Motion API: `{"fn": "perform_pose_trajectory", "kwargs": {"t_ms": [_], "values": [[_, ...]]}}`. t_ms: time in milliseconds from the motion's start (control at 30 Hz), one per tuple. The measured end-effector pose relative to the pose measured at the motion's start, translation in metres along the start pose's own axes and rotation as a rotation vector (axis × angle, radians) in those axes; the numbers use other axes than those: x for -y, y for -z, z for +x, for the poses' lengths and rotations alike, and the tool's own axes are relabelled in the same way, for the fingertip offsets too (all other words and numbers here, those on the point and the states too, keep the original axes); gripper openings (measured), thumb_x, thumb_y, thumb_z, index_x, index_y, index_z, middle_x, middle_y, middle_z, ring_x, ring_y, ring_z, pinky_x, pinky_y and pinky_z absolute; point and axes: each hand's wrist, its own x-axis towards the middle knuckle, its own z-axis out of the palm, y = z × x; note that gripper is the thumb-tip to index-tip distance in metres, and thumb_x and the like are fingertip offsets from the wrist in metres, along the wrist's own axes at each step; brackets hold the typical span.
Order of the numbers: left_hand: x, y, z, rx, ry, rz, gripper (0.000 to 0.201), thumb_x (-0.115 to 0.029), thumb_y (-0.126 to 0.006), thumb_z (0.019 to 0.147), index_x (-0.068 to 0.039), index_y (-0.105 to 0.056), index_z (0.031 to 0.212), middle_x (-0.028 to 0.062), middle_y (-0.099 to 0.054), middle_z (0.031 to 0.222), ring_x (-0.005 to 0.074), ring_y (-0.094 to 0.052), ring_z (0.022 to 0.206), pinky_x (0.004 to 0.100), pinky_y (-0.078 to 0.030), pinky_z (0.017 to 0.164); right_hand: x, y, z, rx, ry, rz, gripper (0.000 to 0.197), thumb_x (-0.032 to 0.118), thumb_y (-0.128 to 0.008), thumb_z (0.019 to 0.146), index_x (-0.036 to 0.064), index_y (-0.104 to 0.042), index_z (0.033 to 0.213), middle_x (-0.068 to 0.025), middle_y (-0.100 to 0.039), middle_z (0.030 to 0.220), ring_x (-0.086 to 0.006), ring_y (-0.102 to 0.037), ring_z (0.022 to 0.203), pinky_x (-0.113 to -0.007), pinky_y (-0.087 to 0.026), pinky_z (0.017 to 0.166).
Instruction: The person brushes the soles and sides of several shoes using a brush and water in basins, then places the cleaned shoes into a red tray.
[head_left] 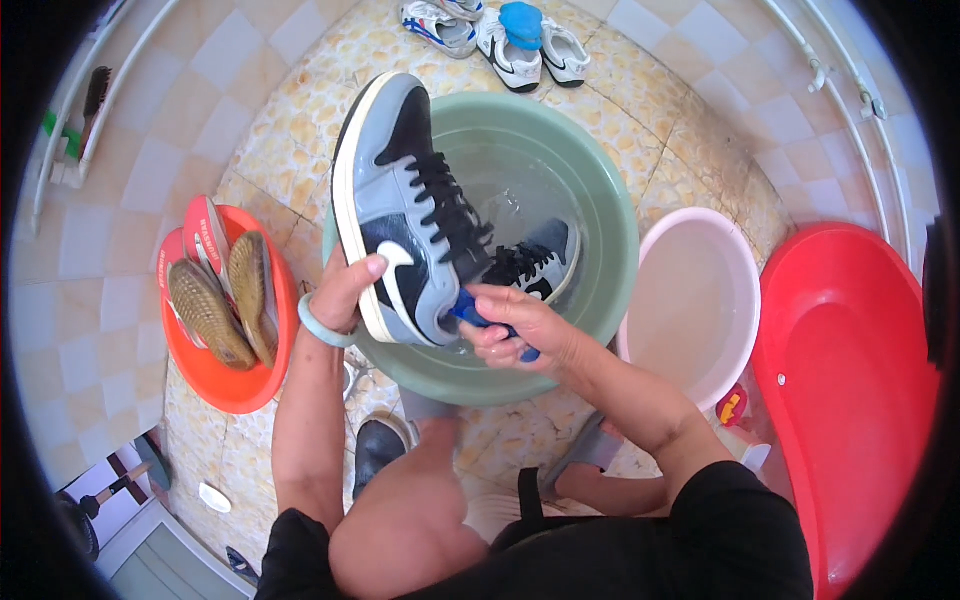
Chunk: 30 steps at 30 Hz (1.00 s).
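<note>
A grey and black sneaker with black laces and a white sole is held tilted above the green basin. My left hand grips it by the sole near the heel, thumb on the side. My right hand is closed around the blue handle of a brush. The far end of this brush goes into the shoe's opening, where its head is hidden. Beneath, a matching sneaker lies partly in the water of the basin.
An orange basin on the left holds insoles. To the right stand a pink basin of cloudy water and a red tub. White shoes, one with a blue brush or cloth on it, sit at the far wall.
</note>
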Motion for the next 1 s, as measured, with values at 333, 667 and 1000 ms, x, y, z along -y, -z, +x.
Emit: {"fn": "perform_pose_trajectory", "kwargs": {"t_ms": [333,667,1000], "values": [[0.017,-0.008,0.008,-0.099,0.076,0.071,0.062,-0.012,-0.068,0.071,0.005,-0.043,0.126,0.0105,-0.058,0.110,0.0167,-0.057,0.096,0.0290,-0.045,0.086,0.030,0.022,0.008,-0.079,0.222,-2.225,0.028,0.033,-0.052,0.088,0.0131,-0.064,0.104,-0.0136,-0.061,0.071,-0.0307,-0.061,0.064,-0.039,-0.051,0.058],[0.063,0.006,0.044,-0.502,-0.270,0.893,0.096,-0.018,-0.079,0.063,0.006,-0.023,0.137,0.0216,-0.045,0.126,0.0250,-0.047,0.114,0.0320,-0.037,0.099,0.034,0.086,0.025,-0.654,0.089,-2.251,0.038,0.026,-0.055,0.086,0.0156,-0.055,0.122,-0.0163,-0.063,0.075,-0.0318,-0.062,0.068,-0.043,-0.050,0.060],[0.121,-0.012,0.067,-0.333,-0.091,1.691,0.099,-0.031,-0.074,0.067,-0.010,-0.016,0.144,0.0216,-0.037,0.131,0.0357,-0.038,0.120,0.0487,-0.026,0.100,0.039,0.088,-0.015,-0.938,0.098,-2.009,0.039,0.026,-0.051,0.088,0.0131,-0.051,0.125,-0.0172,-0.064,0.079,-0.0356,-0.063,0.073,-0.046,-0.049,0.066]]}}
